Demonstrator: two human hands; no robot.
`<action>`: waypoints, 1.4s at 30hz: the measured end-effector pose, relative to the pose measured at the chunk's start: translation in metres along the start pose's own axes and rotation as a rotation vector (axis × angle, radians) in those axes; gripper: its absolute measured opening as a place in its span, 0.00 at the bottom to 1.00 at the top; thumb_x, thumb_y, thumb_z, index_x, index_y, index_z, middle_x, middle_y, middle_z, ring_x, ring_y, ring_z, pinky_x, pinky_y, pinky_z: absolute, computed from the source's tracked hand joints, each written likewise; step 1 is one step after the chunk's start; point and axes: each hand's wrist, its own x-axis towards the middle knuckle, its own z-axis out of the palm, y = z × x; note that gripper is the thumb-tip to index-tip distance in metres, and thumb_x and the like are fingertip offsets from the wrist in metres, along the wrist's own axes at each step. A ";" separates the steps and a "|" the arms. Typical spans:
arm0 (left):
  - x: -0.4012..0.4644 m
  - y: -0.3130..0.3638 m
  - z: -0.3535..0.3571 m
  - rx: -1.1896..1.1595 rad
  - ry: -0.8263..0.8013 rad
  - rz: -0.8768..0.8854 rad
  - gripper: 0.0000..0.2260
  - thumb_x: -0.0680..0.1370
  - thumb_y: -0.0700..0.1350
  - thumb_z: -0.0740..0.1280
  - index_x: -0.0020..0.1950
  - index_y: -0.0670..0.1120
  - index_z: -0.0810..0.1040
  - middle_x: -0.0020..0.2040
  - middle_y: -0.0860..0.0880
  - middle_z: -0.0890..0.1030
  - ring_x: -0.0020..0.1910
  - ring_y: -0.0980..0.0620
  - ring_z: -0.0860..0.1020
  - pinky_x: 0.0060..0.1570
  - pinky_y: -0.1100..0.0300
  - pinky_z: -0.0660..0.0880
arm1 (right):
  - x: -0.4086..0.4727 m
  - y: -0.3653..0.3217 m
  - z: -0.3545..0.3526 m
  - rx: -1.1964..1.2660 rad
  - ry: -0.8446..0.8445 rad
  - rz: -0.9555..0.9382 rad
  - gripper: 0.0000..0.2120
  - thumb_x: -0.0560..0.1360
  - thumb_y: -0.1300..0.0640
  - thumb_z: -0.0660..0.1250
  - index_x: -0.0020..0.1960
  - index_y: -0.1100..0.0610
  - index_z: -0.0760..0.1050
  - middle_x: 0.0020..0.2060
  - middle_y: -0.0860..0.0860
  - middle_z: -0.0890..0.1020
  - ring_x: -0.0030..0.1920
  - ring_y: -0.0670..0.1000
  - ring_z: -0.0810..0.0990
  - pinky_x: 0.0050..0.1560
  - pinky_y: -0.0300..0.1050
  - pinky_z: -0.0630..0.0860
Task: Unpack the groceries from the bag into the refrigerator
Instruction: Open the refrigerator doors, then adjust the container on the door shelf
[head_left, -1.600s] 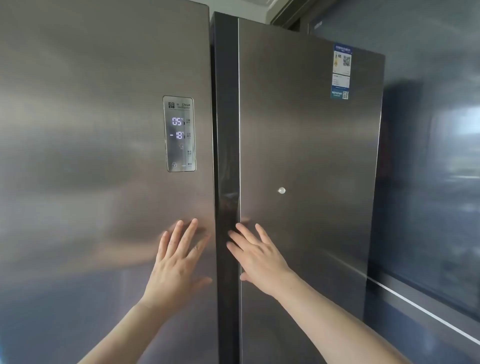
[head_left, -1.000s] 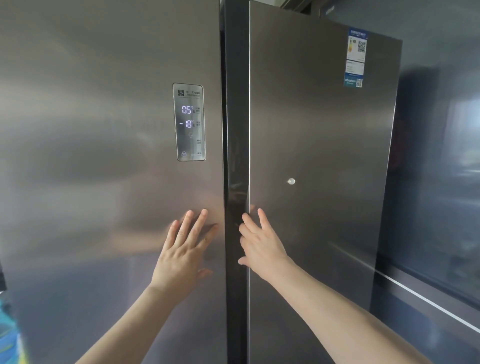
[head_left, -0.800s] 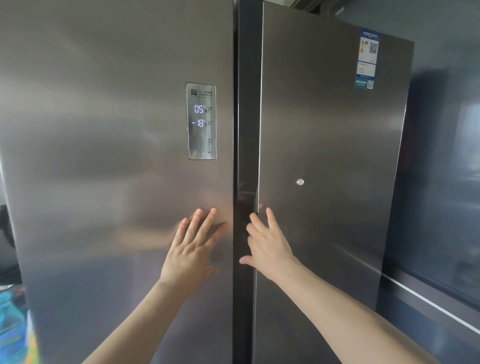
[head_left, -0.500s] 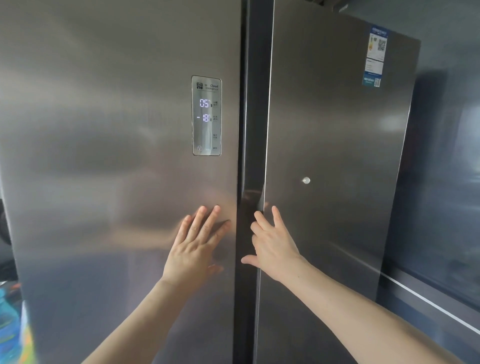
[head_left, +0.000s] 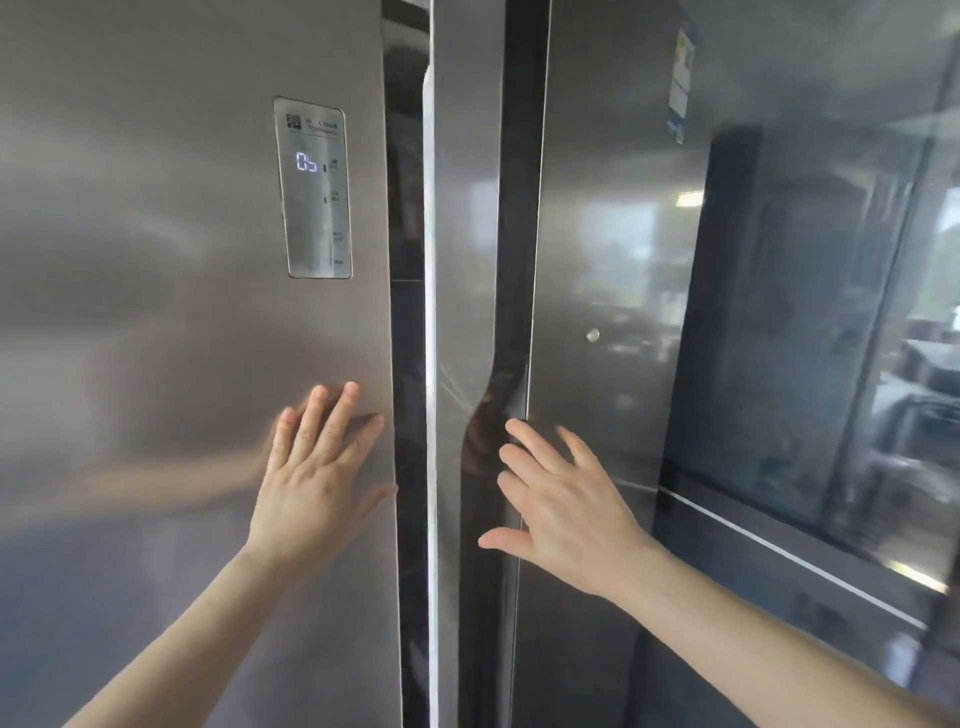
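Refrigerator (head_left: 171, 364), a tall side-by-side unit in brushed grey steel, fills the whole view, and everything turns on the dark vertical seam (head_left: 408, 415) between its two doors. That seam runs straight up and down, top of frame to bottom. The right-hand steel door (head_left: 608, 260) stands slightly ajar, its inner edge swung out toward us. Right hand (head_left: 561, 499) sits right at that edge, fingers (head_left: 524, 441) straight and spread over the dark recessed grip, thumb out to the left; whether the tips hook behind the lip I cannot tell. Left hand (head_left: 317, 467) lies flat on the left-hand door, fingers extended, holding nothing, just left of the seam and below the small lit control panel (head_left: 317, 187).

So the opening edge is directly under the right fingers, and that hand is the nearer one. A pull toward the body and rightward looks like the call, while the flat left palm steadies the other door. No bag or groceries in view; unpacking appears not yet begun.
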 end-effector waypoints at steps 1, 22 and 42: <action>0.001 0.004 -0.001 -0.033 -0.004 -0.015 0.32 0.73 0.66 0.53 0.73 0.52 0.68 0.78 0.47 0.54 0.77 0.43 0.49 0.74 0.43 0.49 | -0.008 0.003 -0.004 -0.003 0.001 0.008 0.34 0.76 0.30 0.46 0.45 0.55 0.79 0.57 0.49 0.77 0.73 0.51 0.60 0.68 0.58 0.62; 0.027 0.145 -0.035 -1.023 -0.019 0.281 0.24 0.79 0.60 0.57 0.73 0.52 0.65 0.78 0.57 0.53 0.76 0.58 0.54 0.71 0.47 0.62 | -0.174 0.049 -0.065 0.308 0.300 0.480 0.25 0.79 0.39 0.51 0.47 0.54 0.80 0.57 0.46 0.74 0.68 0.50 0.68 0.63 0.50 0.68; 0.069 0.269 -0.043 -1.196 0.068 0.510 0.27 0.78 0.60 0.58 0.75 0.49 0.63 0.74 0.59 0.60 0.75 0.58 0.57 0.73 0.59 0.55 | -0.158 0.059 -0.087 -0.127 0.059 0.700 0.37 0.72 0.32 0.58 0.75 0.50 0.58 0.75 0.51 0.62 0.75 0.53 0.58 0.71 0.61 0.60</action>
